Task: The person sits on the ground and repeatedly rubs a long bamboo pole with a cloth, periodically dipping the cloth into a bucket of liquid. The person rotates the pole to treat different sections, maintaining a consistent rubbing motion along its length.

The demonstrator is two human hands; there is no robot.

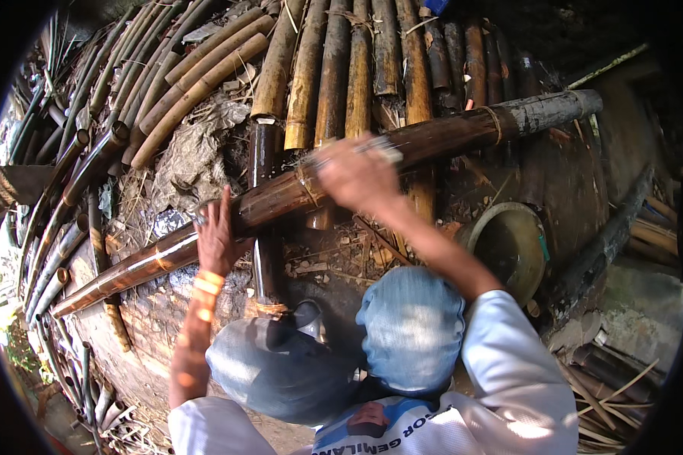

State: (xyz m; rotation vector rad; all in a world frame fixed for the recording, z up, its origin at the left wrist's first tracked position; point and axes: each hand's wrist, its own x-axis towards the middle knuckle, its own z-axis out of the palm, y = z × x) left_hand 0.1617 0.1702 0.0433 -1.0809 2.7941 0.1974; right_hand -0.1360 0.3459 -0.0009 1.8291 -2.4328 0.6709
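Note:
A long, dark, wet bamboo pole [440, 140] slants across in front of my knees, from low on the left to higher on the right, its right end grey and pale. My left hand [216, 236] lies on the pole left of the middle, fingers stretched out and apart. On the pole's upper side, my right hand [357, 174] is blurred by motion, its fingers closed around a pale, whitish thing at its far edge that I cannot make out. Beneath the pole, a shorter dark bamboo piece [265, 262] runs crosswise toward my feet.
Several yellow-brown bamboo poles [334, 76] lie side by side beyond. More bamboo [205, 72] is stacked at the far left. A round bucket [535, 227] with murky water stands right of my knee. Crumpled grey sacking [197, 155] and bamboo scraps litter the ground.

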